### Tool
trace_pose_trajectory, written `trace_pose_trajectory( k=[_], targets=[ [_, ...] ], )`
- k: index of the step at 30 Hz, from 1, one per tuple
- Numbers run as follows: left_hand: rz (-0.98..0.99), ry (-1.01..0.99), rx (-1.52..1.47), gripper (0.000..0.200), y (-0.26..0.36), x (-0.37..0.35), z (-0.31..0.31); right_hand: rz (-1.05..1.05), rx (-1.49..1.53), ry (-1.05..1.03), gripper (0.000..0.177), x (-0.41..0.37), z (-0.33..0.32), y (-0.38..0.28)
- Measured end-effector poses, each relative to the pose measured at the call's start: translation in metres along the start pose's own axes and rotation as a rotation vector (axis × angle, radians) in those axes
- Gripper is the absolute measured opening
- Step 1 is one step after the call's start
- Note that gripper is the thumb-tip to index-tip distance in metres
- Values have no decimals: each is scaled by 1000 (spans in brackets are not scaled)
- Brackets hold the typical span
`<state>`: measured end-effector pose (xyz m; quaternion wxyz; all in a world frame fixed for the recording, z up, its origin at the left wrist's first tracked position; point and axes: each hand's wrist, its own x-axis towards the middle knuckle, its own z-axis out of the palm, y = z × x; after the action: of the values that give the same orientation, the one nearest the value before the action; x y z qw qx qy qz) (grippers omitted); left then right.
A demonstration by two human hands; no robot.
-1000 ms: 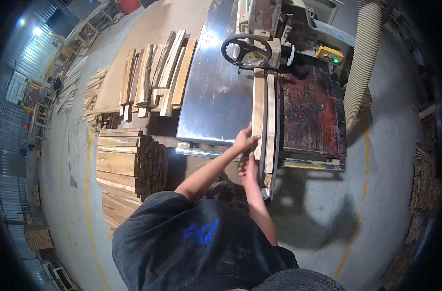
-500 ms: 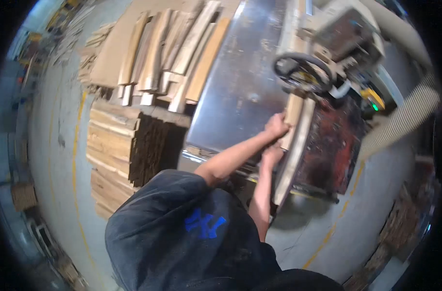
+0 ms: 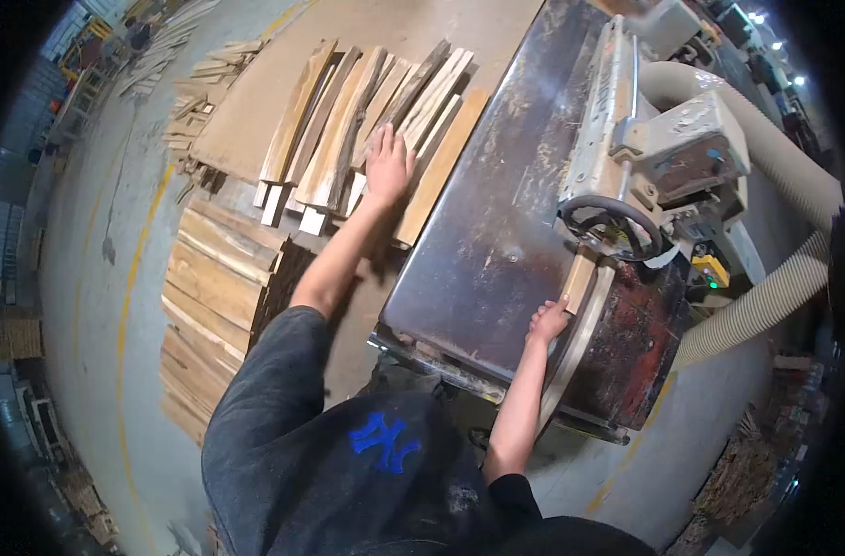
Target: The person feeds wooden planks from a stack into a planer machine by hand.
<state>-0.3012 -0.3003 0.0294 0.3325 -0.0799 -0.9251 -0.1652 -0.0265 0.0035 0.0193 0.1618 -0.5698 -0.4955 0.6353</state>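
Note:
My left hand is stretched out over the stack of wooden boards, its fingers extended and fairly straight. Beneath and beside it lie rough-edged pale and brown lengths. My right hand is closed round the near end of a wooden strip, which lies against the guide rail on the machine table. The strip's far end passes under the black handwheel of the woodworking machine, where it is hidden.
The dark metal machine table spans the middle, dusted with shavings. Ribbed hoses run along the right. A tall pile of planks stands at the left, near a yellow floor line. A yellow box with a green light sits beside the machine.
My left hand has let go of the strip and swung left to the boards. My right hand stays on the strip's near end. The view has shifted.

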Motion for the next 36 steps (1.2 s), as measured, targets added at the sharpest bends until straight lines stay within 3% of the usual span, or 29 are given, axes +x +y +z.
trace_pose_trajectory(
  k=[2, 5, 7, 9, 13, 15, 16, 19, 23, 25, 26, 28, 31, 32, 33, 34, 35, 36],
  targets=[
    [147, -166, 28, 51, -6, -13, -3, 61, 25, -29, 51, 1, -1, -12],
    [-5, -350, -10, 50, -1, -24, -23, 123, 75, -133, 48, 0, -9, -1],
    [-136, -333, -159, 50, 5, -37, -33, -169, -17, -320, 42, -1, -19, 18],
    [-227, -353, -488, 54, 16, -62, -46, -235, -70, -389, 36, -15, -35, 33],
    [-890, -764, -2017, 54, 61, -111, -131, -224, -167, -476, 38, -67, -54, 56],
    [-1056, -1074, -2015, 56, 59, -152, -131, -88, -188, -686, 46, -102, -55, 53],
    [-1085, -953, -1832, 56, 80, -164, -146, -13, -179, -802, 48, -121, -56, 50],
    [-996, -839, -1704, 58, 106, -191, -170, 135, -195, -1074, 49, -159, -49, 70],
    [-887, -1023, -1728, 62, 96, -207, -160, 175, -315, -1165, 37, -185, -36, 81],
    [-880, -1105, -1666, 52, 91, -209, -149, 219, -304, -1189, 29, -176, -33, 91],
    [-613, -967, -1431, 47, 82, -222, -124, 233, -258, -1150, 22, -174, -32, 94],
    [-353, -815, -1195, 45, 73, -219, -107, 224, -228, -1140, 21, -170, -25, 85],
    [-472, -924, -1116, 38, 64, -188, -108, 120, -140, -969, 18, -167, 10, 52],
    [-429, -860, -919, 35, 64, -166, -116, -71, -81, -1032, 21, -157, 36, 19],
    [-389, -796, -722, 33, 66, -150, -118, -209, 140, -841, 29, -132, 72, 9],
    [-264, -527, -636, 33, 65, -141, -110, -8, 478, -951, 45, -103, 99, -20],
    [-142, -259, -540, 34, 62, -133, -101, -146, 456, -1033, 55, -92, 119, -64],
    [-124, -207, -430, 37, 61, -121, -97, -333, 570, -971, 60, -97, 136, -101]
  ],
)
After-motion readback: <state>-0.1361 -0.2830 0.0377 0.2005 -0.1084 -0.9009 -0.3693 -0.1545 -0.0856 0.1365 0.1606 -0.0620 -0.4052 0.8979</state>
